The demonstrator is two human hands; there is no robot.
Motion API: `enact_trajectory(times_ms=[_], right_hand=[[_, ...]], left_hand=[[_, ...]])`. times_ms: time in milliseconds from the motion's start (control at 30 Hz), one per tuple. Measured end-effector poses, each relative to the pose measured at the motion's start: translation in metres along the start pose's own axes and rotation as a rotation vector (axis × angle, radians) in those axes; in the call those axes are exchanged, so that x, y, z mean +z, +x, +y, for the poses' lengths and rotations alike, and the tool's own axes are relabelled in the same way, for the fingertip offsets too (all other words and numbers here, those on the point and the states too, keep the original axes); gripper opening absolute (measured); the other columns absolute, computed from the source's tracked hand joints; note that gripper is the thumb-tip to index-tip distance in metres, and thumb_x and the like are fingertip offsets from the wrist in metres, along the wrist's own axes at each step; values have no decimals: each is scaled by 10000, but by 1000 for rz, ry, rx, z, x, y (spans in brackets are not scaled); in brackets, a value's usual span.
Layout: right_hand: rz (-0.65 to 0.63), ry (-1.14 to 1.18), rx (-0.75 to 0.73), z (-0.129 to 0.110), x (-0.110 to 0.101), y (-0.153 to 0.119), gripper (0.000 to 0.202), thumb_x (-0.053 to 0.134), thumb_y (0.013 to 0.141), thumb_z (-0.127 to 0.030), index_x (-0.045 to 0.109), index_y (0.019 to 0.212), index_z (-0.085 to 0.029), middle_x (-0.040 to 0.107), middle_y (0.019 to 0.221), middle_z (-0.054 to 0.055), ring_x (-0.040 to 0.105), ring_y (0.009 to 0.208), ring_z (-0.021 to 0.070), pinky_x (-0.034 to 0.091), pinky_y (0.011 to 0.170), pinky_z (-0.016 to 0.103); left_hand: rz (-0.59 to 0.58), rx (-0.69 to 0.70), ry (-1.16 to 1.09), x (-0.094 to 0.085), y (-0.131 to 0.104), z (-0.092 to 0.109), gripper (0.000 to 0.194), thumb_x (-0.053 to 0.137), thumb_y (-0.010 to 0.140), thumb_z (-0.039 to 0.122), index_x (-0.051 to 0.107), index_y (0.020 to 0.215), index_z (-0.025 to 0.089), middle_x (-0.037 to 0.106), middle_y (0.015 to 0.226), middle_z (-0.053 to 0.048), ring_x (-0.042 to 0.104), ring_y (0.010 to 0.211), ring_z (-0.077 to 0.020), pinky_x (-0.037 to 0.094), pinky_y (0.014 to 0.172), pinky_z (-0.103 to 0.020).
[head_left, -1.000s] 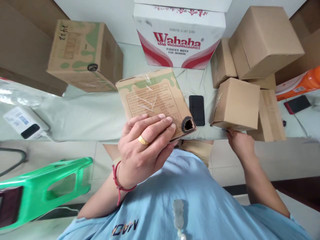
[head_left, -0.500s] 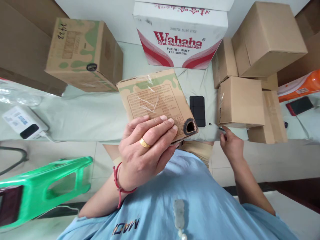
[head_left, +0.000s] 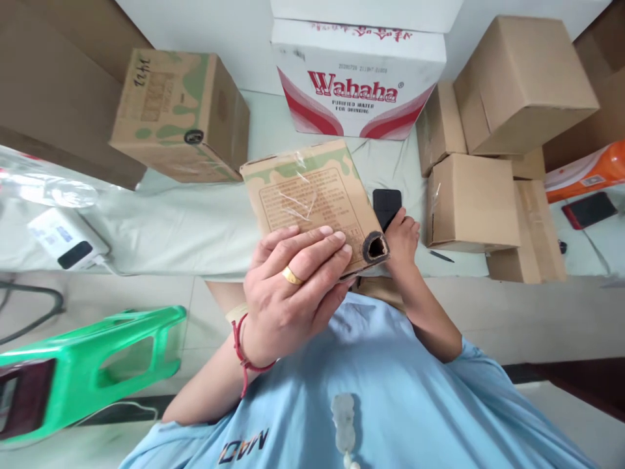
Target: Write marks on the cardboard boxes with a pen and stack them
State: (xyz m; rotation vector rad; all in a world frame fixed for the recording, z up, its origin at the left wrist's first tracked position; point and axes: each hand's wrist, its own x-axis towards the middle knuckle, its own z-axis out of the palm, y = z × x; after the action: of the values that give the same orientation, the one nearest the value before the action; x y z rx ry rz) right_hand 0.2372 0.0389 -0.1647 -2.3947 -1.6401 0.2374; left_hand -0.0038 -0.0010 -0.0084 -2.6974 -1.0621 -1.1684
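A cardboard box [head_left: 307, 185] with a green pattern and a dark-rimmed hole at its lower right corner stands tilted at the table's front edge. My left hand [head_left: 295, 280] lies across its printed face, the fingers close together and gripping it. Just right of the box is my right hand [head_left: 404, 238], its fingers loosely bent and slightly apart, with nothing seen in them. It overlaps the lower end of a black phone [head_left: 387, 203] lying on the cloth. A dark pen [head_left: 442, 256] rests on the table to the right of that hand.
Several plain boxes [head_left: 473, 202] are stacked at the right, near an orange bottle [head_left: 588, 170] and a red-edged phone [head_left: 589, 210]. A Wahaba-style white carton labelled Wahaha [head_left: 361, 85] stands behind. At left are another patterned box [head_left: 168, 111], a white device [head_left: 68, 239] and a green stool [head_left: 73, 355].
My right hand has let go of the pen and moved left to the black phone, beside the tilted box. My left hand keeps its place on the box. The view has shifted slightly.
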Motion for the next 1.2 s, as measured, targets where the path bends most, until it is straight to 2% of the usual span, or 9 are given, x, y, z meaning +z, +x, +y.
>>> enact_trajectory(times_ms=[100, 167, 300, 433, 633, 733, 867, 1000, 1200], right_hand=[[50, 86, 48, 2, 5, 5, 774, 711, 898, -540, 523, 1466, -49, 611, 1267, 315, 567, 1249, 503, 510, 1027, 685], [8, 83, 67, 6, 0, 4, 722, 779, 834, -531, 584, 1357, -72, 614, 1263, 307, 580, 1252, 498, 500, 1060, 657], [-167, 144, 112, 15, -21, -3, 804, 867, 745, -490, 586, 1365, -63, 627, 1325, 297, 654, 1229, 420, 528, 1091, 537], [-185, 367, 97, 31, -45, -20, 879, 904, 659, -524, 586, 1368, -113, 664, 1373, 248, 673, 1256, 363, 557, 1097, 495], [-110, 733, 83, 46, -91, -57, 807, 843, 727, -518, 517, 1396, -207, 718, 1348, 177, 739, 1161, 309, 612, 1021, 491], [5, 694, -10, 34, -118, -79, 805, 830, 760, -471, 488, 1444, -223, 685, 1368, 179, 721, 1210, 335, 618, 1026, 524], [185, 587, -241, 5, -142, -104, 909, 872, 760, -482, 434, 1517, -233, 567, 1417, 191, 649, 1300, 386, 614, 1044, 593], [273, 508, -422, -18, -148, -118, 890, 873, 804, -435, 402, 1537, -254, 522, 1379, 168, 611, 1296, 380, 612, 1048, 600], [317, 467, -503, -29, -151, -127, 859, 852, 844, -439, 380, 1537, -252, 531, 1330, 163, 605, 1256, 372, 620, 1018, 602]], left_hand=[[3, -2, 1, 0, 0, 0, 334, 802, 963, 249, 723, 1287, 226, 840, 1251, -80, 786, 1203, -275, 586, 1106, -468], [1, -1, 0, -1, 1, 0, 328, 796, 965, 252, 723, 1284, 238, 841, 1252, -72, 789, 1201, -274, 590, 1099, -468], [1, 6, 2, 0, 2, -1, 352, 805, 951, 250, 720, 1292, 231, 842, 1261, -81, 792, 1207, -280, 588, 1100, -466], [3, 6, -8, 2, 2, -1, 369, 791, 960, 248, 715, 1321, 245, 843, 1268, -69, 792, 1219, -277, 551, 1165, -476], [14, -8, -25, 5, 0, -2, 415, 785, 966, 261, 708, 1373, 291, 839, 1287, -42, 789, 1231, -268, 509, 1229, -488], [32, -1, -17, 5, 0, -2, 377, 777, 969, 261, 720, 1342, 271, 839, 1277, -61, 788, 1226, -279, 520, 1210, -494], [39, 4, -18, 6, 1, -1, 350, 774, 967, 268, 727, 1313, 264, 837, 1278, -74, 785, 1222, -286, 532, 1183, -497], [12, -11, 18, 8, -1, -3, 255, 733, 988, 335, 753, 1231, 260, 836, 1227, -83, 776, 1190, -296, 544, 1145, -508], [1, 1, 64, 11, -2, -3, 181, 632, 1018, 361, 747, 1104, 251, 818, 1157, -87, 753, 1177, -308, 542, 1120, -520]])
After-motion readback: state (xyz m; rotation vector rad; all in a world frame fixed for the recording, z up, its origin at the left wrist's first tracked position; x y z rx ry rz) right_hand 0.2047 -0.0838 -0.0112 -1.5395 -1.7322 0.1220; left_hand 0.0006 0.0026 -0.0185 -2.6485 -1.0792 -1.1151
